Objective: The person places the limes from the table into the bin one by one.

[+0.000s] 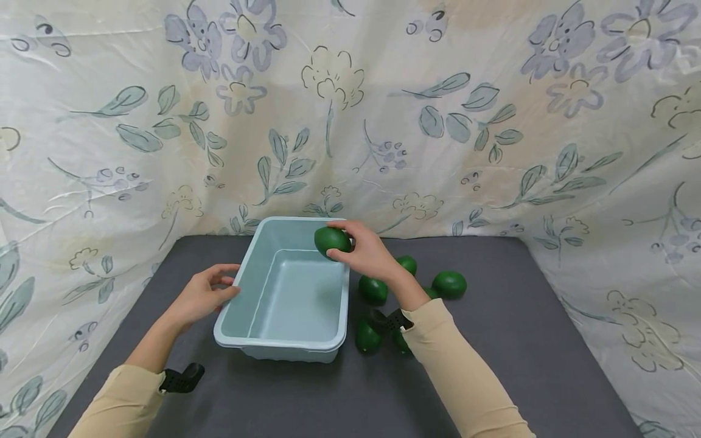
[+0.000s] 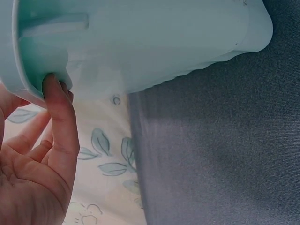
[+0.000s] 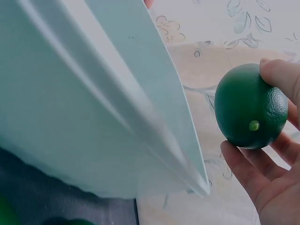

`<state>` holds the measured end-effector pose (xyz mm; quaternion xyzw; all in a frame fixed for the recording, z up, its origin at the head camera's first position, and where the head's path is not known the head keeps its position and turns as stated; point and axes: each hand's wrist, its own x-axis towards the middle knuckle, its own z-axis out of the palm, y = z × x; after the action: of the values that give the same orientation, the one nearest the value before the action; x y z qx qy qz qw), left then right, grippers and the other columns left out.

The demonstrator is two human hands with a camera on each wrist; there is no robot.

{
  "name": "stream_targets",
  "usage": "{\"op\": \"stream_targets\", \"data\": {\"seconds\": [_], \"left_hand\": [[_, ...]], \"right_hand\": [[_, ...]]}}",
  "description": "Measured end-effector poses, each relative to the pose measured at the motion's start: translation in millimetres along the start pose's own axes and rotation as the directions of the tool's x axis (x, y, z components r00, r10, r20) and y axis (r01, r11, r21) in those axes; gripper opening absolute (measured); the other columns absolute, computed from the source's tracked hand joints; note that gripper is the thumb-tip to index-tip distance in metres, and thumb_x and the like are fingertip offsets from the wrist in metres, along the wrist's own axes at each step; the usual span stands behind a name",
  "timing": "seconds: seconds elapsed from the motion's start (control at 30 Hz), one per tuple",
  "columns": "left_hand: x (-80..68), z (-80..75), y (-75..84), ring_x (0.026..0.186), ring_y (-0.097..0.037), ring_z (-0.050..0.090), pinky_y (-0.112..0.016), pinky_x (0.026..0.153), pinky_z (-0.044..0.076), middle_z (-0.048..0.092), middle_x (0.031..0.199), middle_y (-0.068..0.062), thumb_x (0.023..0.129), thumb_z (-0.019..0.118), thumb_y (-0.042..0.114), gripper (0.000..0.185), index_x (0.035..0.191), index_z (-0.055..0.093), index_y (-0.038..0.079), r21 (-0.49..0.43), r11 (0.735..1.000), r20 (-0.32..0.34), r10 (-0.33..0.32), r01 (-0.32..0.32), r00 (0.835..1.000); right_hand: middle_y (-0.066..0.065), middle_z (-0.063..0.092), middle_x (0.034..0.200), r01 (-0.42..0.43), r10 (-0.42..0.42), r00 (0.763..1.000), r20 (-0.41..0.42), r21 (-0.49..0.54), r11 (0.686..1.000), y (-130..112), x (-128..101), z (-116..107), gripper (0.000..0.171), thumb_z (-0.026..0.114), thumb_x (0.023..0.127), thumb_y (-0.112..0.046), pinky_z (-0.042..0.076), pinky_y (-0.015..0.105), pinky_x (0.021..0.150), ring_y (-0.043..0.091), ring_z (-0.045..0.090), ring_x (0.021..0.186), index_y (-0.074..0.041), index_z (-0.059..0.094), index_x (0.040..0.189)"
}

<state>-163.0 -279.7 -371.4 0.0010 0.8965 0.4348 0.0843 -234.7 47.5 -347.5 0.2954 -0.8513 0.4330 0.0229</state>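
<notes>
My right hand (image 1: pixel 368 250) holds a dark green avocado (image 1: pixel 331 241) between thumb and fingers, above the far right corner of a pale blue plastic tub (image 1: pixel 230 328). In the right wrist view a small light stem nub shows on the avocado (image 3: pixel 248 108), beside the tub's rim. My left hand (image 1: pixel 204 296) is at the tub's left side. In the left wrist view, the thumb (image 2: pixel 60 112) tucks under the rim and the other fingers lie at the rim's edge, gripping it. The inside of the tub shows a bare floor.
Several more avocados (image 1: pixel 449 285) lie on the dark grey table (image 1: pixel 509 340) to the right of the tub, some partly hidden under my right forearm and its black wrist strap (image 1: pixel 391 320). A flowered cloth (image 1: pixel 350 121) hangs behind and along the sides.
</notes>
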Motion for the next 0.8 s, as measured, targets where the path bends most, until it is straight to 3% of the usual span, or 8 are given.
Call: {"op": "stream_targets", "data": {"seconds": [0.33,0.8], "left_hand": [[0.9,0.4,-2.8,0.080,-0.022,0.060,-0.034,0.060,0.050,0.055,0.111,-0.021,0.090,0.058,0.015,0.055,0.138,0.035,0.005,-0.023,1.000,0.003,0.009,-0.009,1.000],[2.6,0.9,-5.2,0.082,-0.022,0.061,-0.034,0.061,0.050,0.055,0.112,-0.022,0.090,0.058,0.015,0.055,0.138,0.035,0.005,-0.027,1.000,0.000,0.003,-0.003,1.000]], "right_hand": [[0.003,0.047,0.132,0.014,-0.015,0.999,0.041,0.043,0.999,-10.6,10.7,17.8,0.053,0.067,0.084,-0.025,0.048,0.030,0.079,0.018,0.052,0.109,-0.015,0.048,0.132],[0.001,0.048,0.130,0.047,-0.055,0.994,0.097,0.083,0.995,-25.6,20.1,38.1,0.052,0.067,0.084,-0.023,0.048,0.023,0.075,0.015,0.053,0.106,-0.016,0.048,0.132]]}}
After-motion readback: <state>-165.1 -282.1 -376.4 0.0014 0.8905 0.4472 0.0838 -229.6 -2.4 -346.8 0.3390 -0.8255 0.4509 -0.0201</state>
